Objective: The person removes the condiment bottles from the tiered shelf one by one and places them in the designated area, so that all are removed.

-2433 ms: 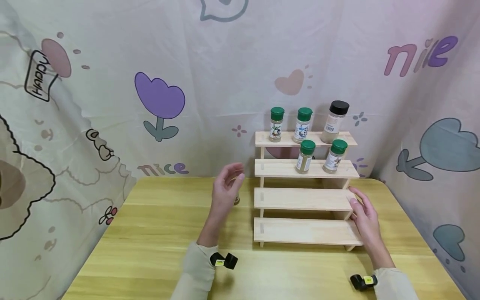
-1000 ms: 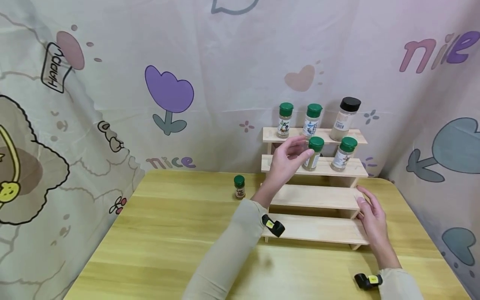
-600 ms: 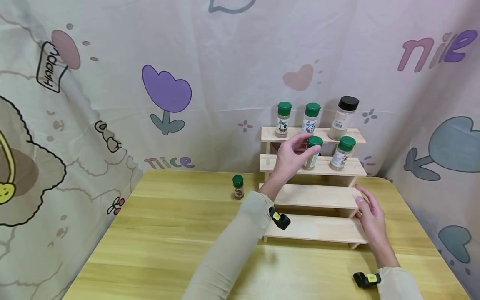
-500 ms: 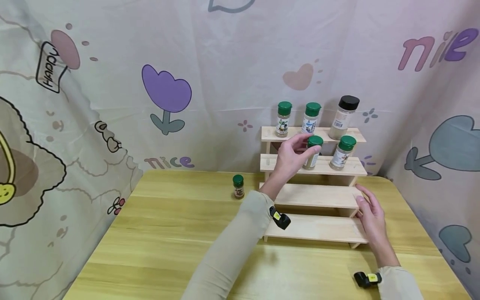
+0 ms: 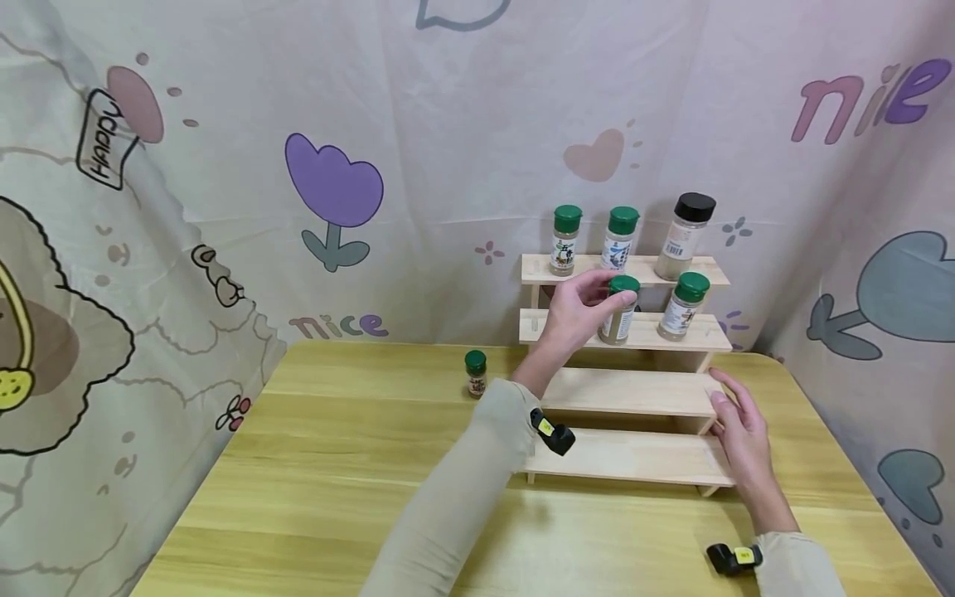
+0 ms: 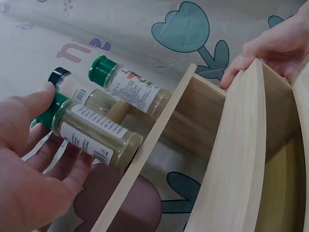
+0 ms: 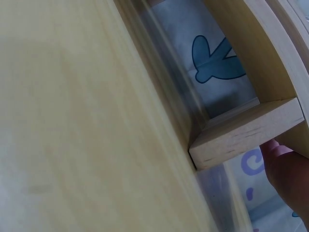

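Observation:
My left hand holds a green-capped spice jar on the second shelf from the top of a stepped wooden rack. Thumb and fingers sit round its cap and upper body; in the left wrist view the jar has tan powder inside, its base at the shelf edge. To its right stands another green-capped jar. At the rack's right end, my right hand grips the third shelf, thumb on top. The right wrist view shows only part of that hand against the wood.
Along the top shelf stand two green-capped jars and a taller black-capped jar. A smaller green-capped jar is on the table left of the rack. Printed cloth hangs behind.
My left hand has come from left of the rack to the second shelf and taken hold of the jar, which has shifted slightly left and forward. The right hand stays on the rack.

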`<state>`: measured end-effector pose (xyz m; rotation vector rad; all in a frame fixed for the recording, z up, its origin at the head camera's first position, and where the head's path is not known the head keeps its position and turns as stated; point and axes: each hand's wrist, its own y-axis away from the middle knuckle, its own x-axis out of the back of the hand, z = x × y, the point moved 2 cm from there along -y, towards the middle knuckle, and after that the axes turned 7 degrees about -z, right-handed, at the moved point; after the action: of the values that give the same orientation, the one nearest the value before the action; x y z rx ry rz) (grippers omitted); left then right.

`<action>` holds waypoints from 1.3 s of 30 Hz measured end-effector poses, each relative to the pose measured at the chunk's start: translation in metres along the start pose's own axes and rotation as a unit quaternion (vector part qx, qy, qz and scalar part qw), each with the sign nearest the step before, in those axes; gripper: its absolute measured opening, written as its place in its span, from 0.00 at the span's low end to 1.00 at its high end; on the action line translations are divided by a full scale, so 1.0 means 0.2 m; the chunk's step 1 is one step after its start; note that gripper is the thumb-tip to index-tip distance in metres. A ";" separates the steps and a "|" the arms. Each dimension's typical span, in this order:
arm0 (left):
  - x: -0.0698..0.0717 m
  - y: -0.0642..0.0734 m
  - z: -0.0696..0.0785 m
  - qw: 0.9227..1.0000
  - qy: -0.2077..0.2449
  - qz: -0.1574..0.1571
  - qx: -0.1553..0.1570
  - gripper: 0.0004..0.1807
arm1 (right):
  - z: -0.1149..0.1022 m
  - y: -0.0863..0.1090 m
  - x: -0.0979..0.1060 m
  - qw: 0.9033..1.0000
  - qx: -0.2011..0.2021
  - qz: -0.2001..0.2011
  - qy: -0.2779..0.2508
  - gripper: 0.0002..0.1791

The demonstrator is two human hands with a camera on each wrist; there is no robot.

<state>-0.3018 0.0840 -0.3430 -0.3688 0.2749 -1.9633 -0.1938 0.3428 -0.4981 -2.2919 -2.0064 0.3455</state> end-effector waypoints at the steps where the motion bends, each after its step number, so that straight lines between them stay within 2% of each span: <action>1: 0.01 0.01 0.00 1.000 0.003 -0.004 0.001 0.20 | 0.00 0.00 0.00 1.000 0.000 0.001 0.003 0.25; 6: 0.05 0.04 0.02 1.000 0.015 -0.021 0.000 0.20 | 0.00 0.01 0.00 1.000 -0.002 0.001 0.009 0.25; 14: 0.13 0.11 0.08 0.999 0.003 -0.052 -0.012 0.19 | 0.00 0.00 0.00 1.000 -0.001 0.000 0.016 0.26; 19: 0.18 0.16 0.10 0.998 0.019 -0.064 -0.022 0.18 | 0.01 0.00 0.00 1.000 0.004 -0.002 0.019 0.26; 28: 0.28 0.27 0.07 0.997 0.041 -0.047 -0.041 0.18 | -0.01 0.01 0.01 1.000 0.004 0.002 0.013 0.25; 35: 0.36 0.36 0.03 0.997 0.073 -0.012 -0.033 0.17 | 0.00 0.00 0.01 1.000 0.002 0.000 0.008 0.25; 39: 0.40 0.41 0.02 0.997 0.074 0.002 -0.028 0.17 | 0.01 0.00 0.00 1.000 0.003 0.002 0.013 0.25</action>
<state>-0.2623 -0.0233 -0.3583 -0.2587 0.4257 -1.9854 -0.1943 0.3429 -0.4995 -2.2844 -1.9872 0.3201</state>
